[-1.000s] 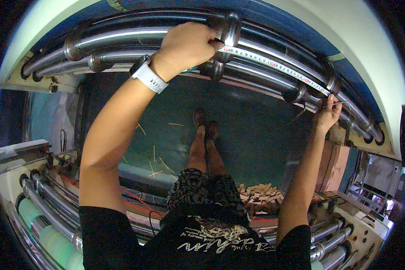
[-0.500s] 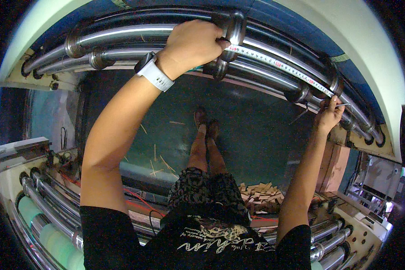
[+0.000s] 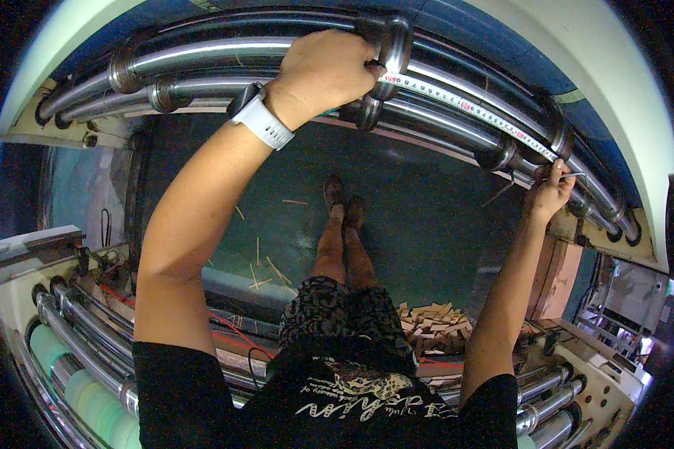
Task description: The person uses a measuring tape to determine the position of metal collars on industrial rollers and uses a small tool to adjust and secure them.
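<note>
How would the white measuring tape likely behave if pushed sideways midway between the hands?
The measuring tape would probably flex, being a thin, narrow strip. Stretched between the left hand and right hand, it may spring back once released. It could slide easily against the shiny, smooth-looking metal bars beside it.

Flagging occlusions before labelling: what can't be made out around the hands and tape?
All in the head view:
- Tape's left end: hidden by the left hand.
- Tape's right tip: covered by the right hand's fingers.
- Tape's finest marks: too small to read.
- Watch screen: turned away by the wrist's angle.
- Green roller: lower end cut off by the picture's rim.
</note>
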Action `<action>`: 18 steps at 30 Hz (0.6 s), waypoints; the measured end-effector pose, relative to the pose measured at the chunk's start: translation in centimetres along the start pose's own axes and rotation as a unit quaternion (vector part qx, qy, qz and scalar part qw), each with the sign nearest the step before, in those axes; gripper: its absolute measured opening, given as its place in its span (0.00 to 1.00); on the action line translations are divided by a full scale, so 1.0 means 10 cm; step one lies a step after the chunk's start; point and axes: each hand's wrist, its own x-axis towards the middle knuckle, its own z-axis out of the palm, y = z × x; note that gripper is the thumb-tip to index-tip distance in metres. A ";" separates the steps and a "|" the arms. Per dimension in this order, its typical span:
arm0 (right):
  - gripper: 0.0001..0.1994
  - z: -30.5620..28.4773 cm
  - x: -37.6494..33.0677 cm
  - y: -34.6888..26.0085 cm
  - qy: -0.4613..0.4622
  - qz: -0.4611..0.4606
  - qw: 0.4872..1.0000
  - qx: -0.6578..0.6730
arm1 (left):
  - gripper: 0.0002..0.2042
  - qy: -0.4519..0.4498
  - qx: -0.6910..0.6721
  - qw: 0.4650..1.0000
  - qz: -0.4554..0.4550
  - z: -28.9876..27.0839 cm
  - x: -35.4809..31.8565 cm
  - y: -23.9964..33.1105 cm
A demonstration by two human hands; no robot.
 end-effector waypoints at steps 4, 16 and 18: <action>0.04 -0.03 0.00 0.03 0.007 -0.010 1.000 -0.013 | 0.14 -0.008 0.004 1.000 0.001 -0.01 -0.01 -0.01; 0.06 0.08 0.02 -0.08 0.030 0.038 0.999 -0.025 | 0.13 -0.047 0.018 0.997 -0.051 -0.08 0.01 0.17; 0.06 0.04 0.01 -0.13 0.018 0.032 0.999 -0.027 | 0.12 -0.048 0.015 0.997 -0.052 -0.12 0.02 0.23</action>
